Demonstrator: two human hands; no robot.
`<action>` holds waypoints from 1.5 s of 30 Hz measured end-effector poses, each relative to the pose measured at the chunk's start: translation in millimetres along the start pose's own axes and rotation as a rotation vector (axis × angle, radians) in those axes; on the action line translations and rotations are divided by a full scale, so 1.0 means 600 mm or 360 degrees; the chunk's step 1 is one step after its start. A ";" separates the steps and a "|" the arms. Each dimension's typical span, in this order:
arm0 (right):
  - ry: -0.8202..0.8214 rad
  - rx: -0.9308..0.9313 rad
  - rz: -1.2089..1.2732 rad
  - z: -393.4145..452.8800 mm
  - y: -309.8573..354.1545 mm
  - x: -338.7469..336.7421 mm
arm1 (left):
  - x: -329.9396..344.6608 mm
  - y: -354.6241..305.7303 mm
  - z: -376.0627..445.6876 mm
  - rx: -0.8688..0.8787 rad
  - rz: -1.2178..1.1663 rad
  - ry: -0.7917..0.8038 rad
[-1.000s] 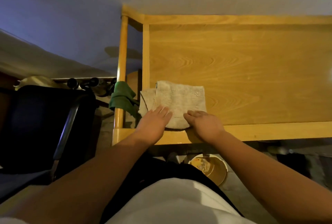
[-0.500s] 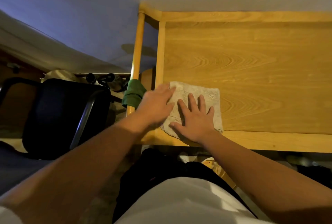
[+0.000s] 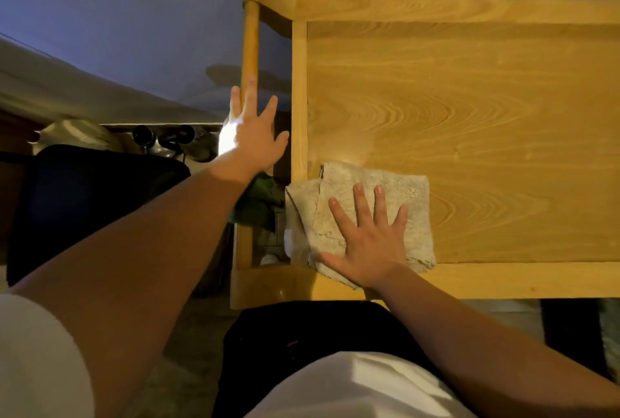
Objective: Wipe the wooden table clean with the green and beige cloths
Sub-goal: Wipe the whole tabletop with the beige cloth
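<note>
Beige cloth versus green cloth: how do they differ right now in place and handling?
The beige cloth lies spread on the wooden table at its near left corner, overhanging the rim slightly; the green cloth hangs bunched off the table's left side, mostly hidden behind the left forearm. The right hand presses flat on the beige cloth; no hand touches the green cloth, and the left hand is open above it. Both are soft rags at the table's left end.

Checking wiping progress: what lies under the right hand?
The right hand presses flat on the beige cloth, which lies on the wooden table. The table surface beneath the cloth is covered, so its cleanliness cannot be seen.
</note>
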State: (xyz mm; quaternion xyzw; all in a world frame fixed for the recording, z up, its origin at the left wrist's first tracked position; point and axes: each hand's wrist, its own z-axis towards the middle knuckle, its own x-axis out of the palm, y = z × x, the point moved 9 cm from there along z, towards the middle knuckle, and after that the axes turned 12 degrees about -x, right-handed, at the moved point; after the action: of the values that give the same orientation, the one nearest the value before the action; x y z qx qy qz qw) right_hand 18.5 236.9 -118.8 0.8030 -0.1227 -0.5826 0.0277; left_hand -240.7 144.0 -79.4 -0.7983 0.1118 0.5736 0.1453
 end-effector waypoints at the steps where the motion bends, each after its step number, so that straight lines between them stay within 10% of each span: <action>1: -0.0017 -0.0005 -0.0003 0.001 0.002 -0.001 | -0.001 0.001 0.001 0.0006 -0.0034 -0.0027; 33: -0.0180 0.0072 0.0003 0.587 -0.160 -0.228 | -0.013 -0.016 0.005 -0.0033 -0.0389 -0.0161; 45: -0.0160 0.0066 -0.0030 0.573 -0.162 -0.230 | 0.010 -0.009 0.011 0.0013 -0.0130 -0.0122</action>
State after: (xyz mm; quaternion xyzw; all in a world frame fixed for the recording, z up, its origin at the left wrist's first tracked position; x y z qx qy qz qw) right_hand -329.5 396.4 -118.5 0.7742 -0.1283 -0.6198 -0.0005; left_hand -242.7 151.2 -86.2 -0.7792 0.0757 0.5968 0.1761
